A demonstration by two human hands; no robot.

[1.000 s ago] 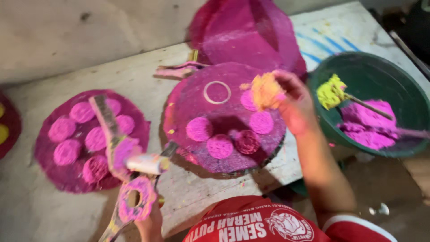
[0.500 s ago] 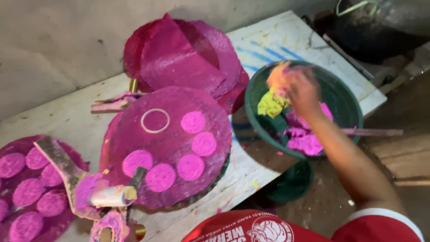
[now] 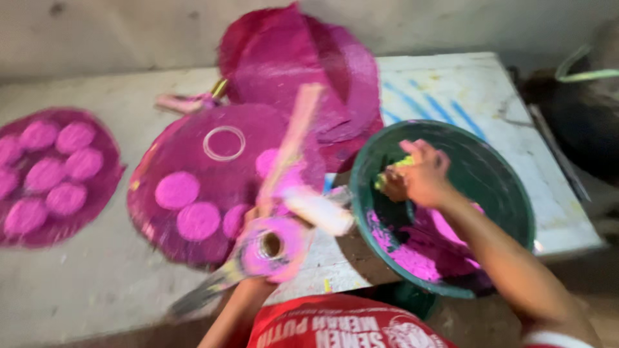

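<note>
- The right hand (image 3: 419, 175) is inside the big round green plastic tub (image 3: 509, 187). Its fingers are curled tight around a small yellow-green lump (image 3: 392, 173).
- Wet pink paste (image 3: 412, 248) lies at the bottom of the tub, under the hand.
- The left hand (image 3: 258, 283) is low in the picture and mostly hidden. It grips a pink-smeared tool with a ring, a long flat stick and a pale roller (image 3: 284, 219). The tool is blurry.
- Behind the tool lies a round dark pink mat (image 3: 193, 161) with flat pink discs (image 3: 177, 190) and a thin ring (image 3: 224, 143) on it.
- Another round mat with pink discs (image 3: 55, 174) lies far to the left.
- Everything sits on a pale, stained table (image 3: 451, 90).
</note>
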